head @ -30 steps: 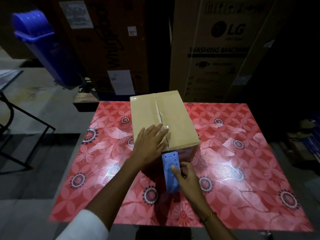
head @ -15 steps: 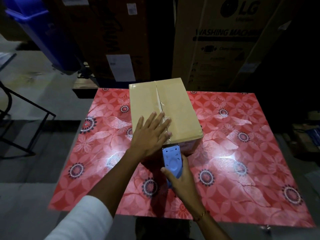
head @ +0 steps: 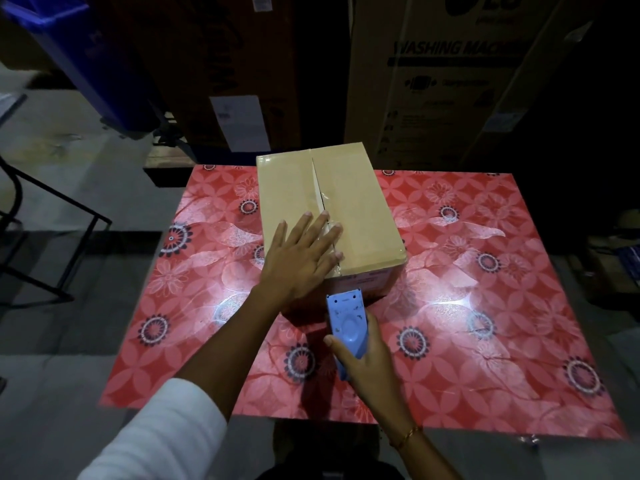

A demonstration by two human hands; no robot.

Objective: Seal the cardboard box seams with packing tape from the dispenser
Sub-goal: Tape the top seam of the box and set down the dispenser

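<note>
A brown cardboard box (head: 360, 216) stands on the red flowered table (head: 485, 306), its top flaps meeting in a centre seam with clear tape on the near half. My left hand (head: 304, 258) lies flat, fingers spread, on the box's near left top, fingertips at the seam. My right hand (head: 367, 362) grips a blue tape dispenser (head: 346, 323) upright against the box's near side, just below the top edge. The tape roll itself is hidden.
Tall appliance cartons (head: 443, 74) stand behind the table. A blue bin (head: 86, 57) leans at the back left. A black metal frame (head: 41, 230) stands on the floor to the left. Dark clutter lies on the floor at the right.
My left fingers have spread and slid a little further up the box top. The dispenser has risen slightly along the box's near side. The view has tilted downward.
</note>
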